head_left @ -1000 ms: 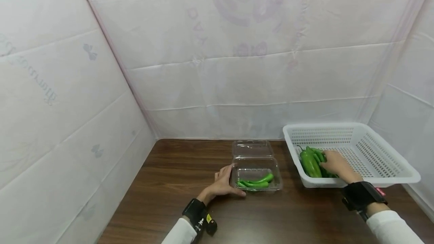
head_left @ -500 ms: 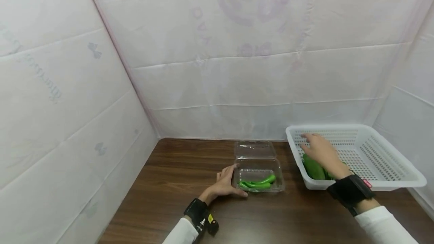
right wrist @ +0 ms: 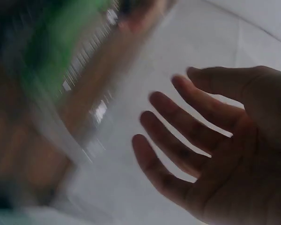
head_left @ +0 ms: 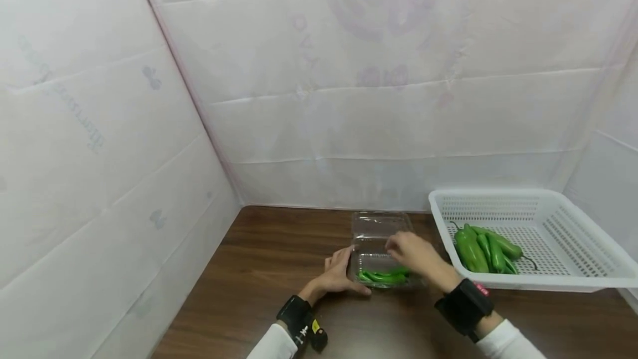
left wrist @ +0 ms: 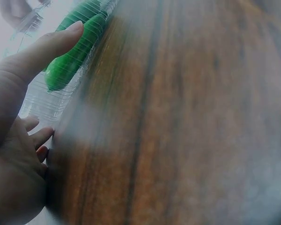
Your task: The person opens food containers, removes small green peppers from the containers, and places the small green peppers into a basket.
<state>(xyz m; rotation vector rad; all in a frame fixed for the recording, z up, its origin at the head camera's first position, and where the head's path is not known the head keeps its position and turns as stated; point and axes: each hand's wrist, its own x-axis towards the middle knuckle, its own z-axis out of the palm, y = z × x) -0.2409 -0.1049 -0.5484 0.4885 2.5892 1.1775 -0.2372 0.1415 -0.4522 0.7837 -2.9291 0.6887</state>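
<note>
A clear plastic clamshell box (head_left: pixel 369 263) lies with its lid folded back on the table; green chili peppers (head_left: pixel 382 277) lie along its front side. My left hand (head_left: pixel 339 277) rests at the box's left front corner, fingers along the left side and a straight thumb by the front. In the left wrist view, the thumb (left wrist: pixel 47 49) overlaps the clear wall with green peppers (left wrist: pixel 77 51) behind it. My right hand (head_left: pixel 416 256) is over the right part of the box, partly covering it. The right wrist view shows that hand (right wrist: pixel 215 131) with loosely bent, separated fingers and nothing held.
A white perforated basket (head_left: pixel 573 281) stands to the right, with several green peppers (head_left: pixel 480 248) in its left half. The brown wooden table (head_left: pixel 279 248) ends at white sheeting (head_left: pixel 319 126) behind and at the left side.
My right hand has come up out of the basket and moved left over the clear box, uncovering the peppers in the basket. My left hand has stayed at the box. The view has shifted slightly.
</note>
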